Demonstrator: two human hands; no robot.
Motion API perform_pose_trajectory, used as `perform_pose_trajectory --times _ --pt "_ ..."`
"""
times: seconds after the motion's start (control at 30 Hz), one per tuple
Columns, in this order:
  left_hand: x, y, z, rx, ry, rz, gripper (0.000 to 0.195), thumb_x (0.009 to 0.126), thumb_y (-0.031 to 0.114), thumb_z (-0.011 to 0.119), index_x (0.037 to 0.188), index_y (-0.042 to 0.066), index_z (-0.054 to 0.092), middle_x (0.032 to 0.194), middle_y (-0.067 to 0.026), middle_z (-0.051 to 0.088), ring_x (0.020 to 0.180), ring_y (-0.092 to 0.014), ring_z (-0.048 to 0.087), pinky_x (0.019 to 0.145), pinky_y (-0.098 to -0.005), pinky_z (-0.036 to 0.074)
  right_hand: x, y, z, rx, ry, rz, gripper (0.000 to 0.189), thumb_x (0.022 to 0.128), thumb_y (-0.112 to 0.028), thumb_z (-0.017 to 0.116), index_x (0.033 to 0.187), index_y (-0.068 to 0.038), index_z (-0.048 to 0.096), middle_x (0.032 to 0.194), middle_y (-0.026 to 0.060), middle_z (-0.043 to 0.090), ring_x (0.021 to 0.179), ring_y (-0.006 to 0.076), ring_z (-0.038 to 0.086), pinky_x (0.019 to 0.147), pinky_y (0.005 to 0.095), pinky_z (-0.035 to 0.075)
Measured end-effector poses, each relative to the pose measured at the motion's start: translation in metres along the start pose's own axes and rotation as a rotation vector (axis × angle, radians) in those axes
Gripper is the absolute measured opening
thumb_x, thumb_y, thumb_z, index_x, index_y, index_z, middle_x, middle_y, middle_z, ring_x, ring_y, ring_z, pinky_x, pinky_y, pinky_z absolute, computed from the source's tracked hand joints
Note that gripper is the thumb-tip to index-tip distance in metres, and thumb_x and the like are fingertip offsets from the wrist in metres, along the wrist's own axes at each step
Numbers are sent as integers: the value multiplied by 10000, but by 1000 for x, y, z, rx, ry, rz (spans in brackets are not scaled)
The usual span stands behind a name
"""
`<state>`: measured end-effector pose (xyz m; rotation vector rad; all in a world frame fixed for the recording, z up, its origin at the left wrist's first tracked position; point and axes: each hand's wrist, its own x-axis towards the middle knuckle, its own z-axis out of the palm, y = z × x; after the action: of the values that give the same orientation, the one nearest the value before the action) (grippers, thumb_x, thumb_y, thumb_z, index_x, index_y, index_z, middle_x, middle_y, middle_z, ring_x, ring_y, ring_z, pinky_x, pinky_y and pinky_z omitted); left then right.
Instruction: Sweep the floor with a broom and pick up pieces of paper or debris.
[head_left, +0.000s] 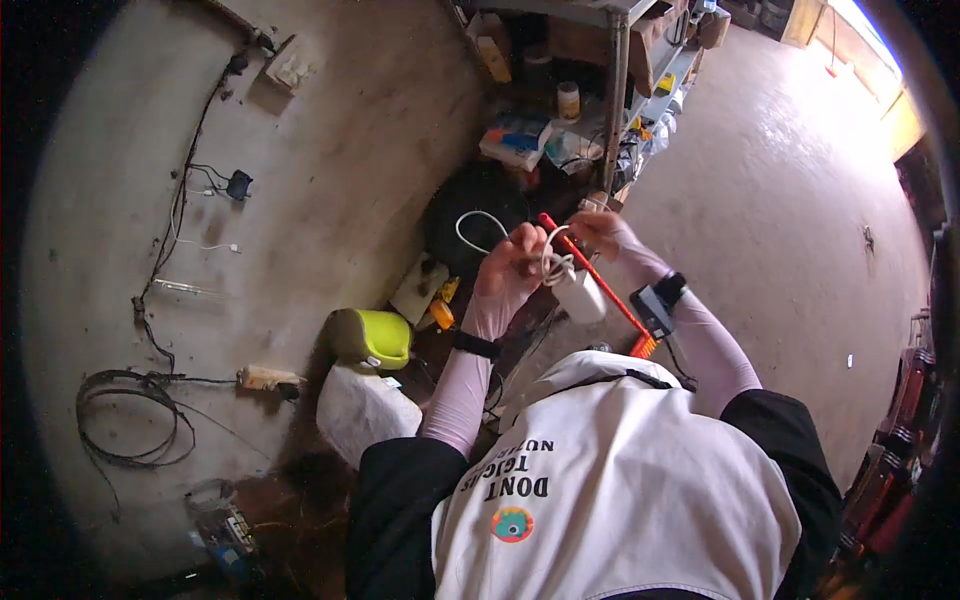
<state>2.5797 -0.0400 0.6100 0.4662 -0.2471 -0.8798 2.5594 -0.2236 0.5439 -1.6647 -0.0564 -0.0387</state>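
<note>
My left hand (516, 262) grips a white cable (559, 268), part of which is bunched in a small coil beside its fingers. A loop of the cable arcs out on the far side of that hand. From the coil hangs a white box-shaped plug or adapter (581, 298). My right hand (598, 231) pinches another stretch of the same cable, a short way to the right. Just below and between the hands runs the red handle of a brush (600, 281), with orange bristles at its near end; whether it touches a hand cannot be told.
A metal shelf rack (616, 97) with bottles and packets stands ahead. To the left, a yellow-green rounded object (384, 339) rests by a white sack-like thing (366, 412). Black cables (135, 420) hang on the left wall. Dark red stacked items (892, 442) lie far right.
</note>
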Motion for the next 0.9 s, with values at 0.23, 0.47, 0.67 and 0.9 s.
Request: perform_pose_trajectory --times 0.23,0.47,0.67,0.9 --pt "7 7 -7 -25 219 266 81 747 51 517 736 82 443 670 -6 439 579 -100 434 539 -201 376 -43 28 63 345 -179 316 184 765 -168 506 906 -59 553 758 18 555 680 93 519 585 217 407" --pt "-6 20 -20 -102 383 506 74 739 30 502 807 52 481 700 -35 499 614 -117 459 603 -206 385 -58 -34 53 -16 -499 251 194 795 -138 453 941 -44 540 759 24 561 698 114 504 619 263 406" --pt "-7 11 -30 690 458 309 37 692 45 426 721 57 446 642 -12 440 545 -77 428 496 -184 348 -60 -71 43 -367 -429 -103 140 795 -123 449 836 -21 535 762 81 565 729 155 534 643 278 420" --pt "-36 40 -4 383 21 -161 59 645 111 377 598 81 356 562 9 325 476 -74 298 427 -189 252 -29 -87 -12 -102 -142 -56 203 800 -140 485 913 23 533 827 60 588 795 110 526 690 240 417"
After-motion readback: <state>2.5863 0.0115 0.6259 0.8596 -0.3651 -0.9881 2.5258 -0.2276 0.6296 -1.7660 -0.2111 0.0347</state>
